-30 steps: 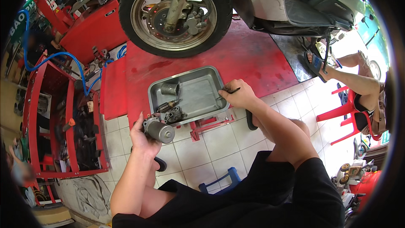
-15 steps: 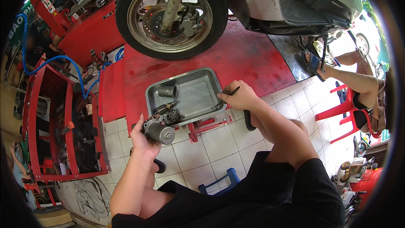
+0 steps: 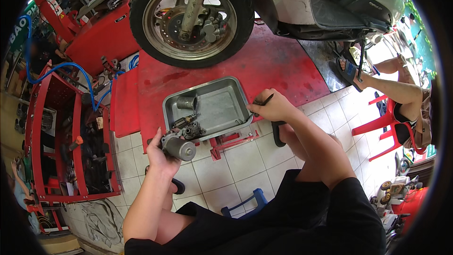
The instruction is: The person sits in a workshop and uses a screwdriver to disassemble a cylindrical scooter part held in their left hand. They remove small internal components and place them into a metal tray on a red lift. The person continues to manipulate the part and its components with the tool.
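Note:
My left hand (image 3: 162, 157) cradles a silver cylindrical motor (image 3: 179, 149) beside the lower left corner of a metal tray (image 3: 217, 126). Inside the tray lie a hollow metal cylinder (image 3: 187, 102), a motor armature (image 3: 184, 120) and a dark metal housing (image 3: 192, 130). My right hand (image 3: 273, 106) is closed on a thin black tool (image 3: 267, 99) at the tray's right edge; the tool's far end is hard to make out. The tray rests on a red platform (image 3: 283, 66).
A scooter's front wheel (image 3: 153, 42) stands above the tray. A red tool cart (image 3: 40, 151) and blue hose (image 3: 78, 63) are left. A seated person's leg (image 3: 391, 89) and red chair (image 3: 377, 125) are right. A blue stool (image 3: 259, 198) is below me over the tiled floor (image 3: 236, 160).
My right hand has shifted slightly to the right and a little down from the tray's rim, with the black tool still in it. My left hand keeps its hold on the motor.

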Demonstrator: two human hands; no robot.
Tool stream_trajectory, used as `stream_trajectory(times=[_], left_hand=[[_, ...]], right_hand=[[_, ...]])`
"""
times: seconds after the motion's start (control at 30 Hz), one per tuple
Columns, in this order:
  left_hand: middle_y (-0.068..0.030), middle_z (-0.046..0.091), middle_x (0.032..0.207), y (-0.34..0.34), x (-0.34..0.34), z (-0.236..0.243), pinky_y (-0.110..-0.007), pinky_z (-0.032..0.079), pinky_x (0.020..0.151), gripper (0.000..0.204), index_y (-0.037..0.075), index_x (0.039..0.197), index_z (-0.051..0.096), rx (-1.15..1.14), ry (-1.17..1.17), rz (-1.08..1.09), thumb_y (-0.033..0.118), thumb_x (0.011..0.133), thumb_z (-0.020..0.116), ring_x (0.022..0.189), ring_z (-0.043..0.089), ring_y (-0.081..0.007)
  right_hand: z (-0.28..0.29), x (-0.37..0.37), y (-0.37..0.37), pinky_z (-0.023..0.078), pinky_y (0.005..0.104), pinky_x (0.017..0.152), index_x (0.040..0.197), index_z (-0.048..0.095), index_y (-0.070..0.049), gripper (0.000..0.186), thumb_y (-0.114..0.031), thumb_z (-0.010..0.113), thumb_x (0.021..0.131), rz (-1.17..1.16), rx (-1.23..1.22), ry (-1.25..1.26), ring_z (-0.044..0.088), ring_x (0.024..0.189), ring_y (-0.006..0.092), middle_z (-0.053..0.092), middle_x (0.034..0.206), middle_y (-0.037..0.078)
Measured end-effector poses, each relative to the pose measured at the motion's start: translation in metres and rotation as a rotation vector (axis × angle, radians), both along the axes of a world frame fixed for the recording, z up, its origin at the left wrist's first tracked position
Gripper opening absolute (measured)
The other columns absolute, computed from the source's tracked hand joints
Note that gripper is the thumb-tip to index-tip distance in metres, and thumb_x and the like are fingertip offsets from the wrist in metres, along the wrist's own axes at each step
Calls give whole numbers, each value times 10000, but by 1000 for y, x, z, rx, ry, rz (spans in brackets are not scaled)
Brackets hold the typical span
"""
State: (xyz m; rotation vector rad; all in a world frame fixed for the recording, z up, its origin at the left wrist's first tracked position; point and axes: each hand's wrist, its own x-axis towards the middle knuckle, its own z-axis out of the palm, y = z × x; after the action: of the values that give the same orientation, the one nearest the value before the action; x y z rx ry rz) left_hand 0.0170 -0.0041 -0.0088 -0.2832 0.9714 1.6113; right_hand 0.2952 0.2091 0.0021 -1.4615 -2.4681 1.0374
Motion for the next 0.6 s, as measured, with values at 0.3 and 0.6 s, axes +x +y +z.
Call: stream_trajectory(times=[0.3, 0.6], left_hand=[[-130, 651, 989, 0, 1, 1, -390, 557, 838, 481, -33, 1092, 624, 8, 27, -19, 428, 1003, 523, 923, 638, -266], [-120, 650, 1003, 0, 1, -1, -389, 551, 849, 463, -22, 1101, 624, 11, 22, -16, 420, 1002, 529, 928, 631, -262]], right_hand=[[-1, 4, 2, 546, 381, 857, 914, 763, -5, 413, -407, 755, 815, -41, -34, 38, 719, 918, 310, 748, 884, 160], [11, 6, 3, 553, 372, 802, 894, 767, -7, 375, -375, 754, 824, -42, -4, 41, 727, 820, 285, 745, 811, 147]])
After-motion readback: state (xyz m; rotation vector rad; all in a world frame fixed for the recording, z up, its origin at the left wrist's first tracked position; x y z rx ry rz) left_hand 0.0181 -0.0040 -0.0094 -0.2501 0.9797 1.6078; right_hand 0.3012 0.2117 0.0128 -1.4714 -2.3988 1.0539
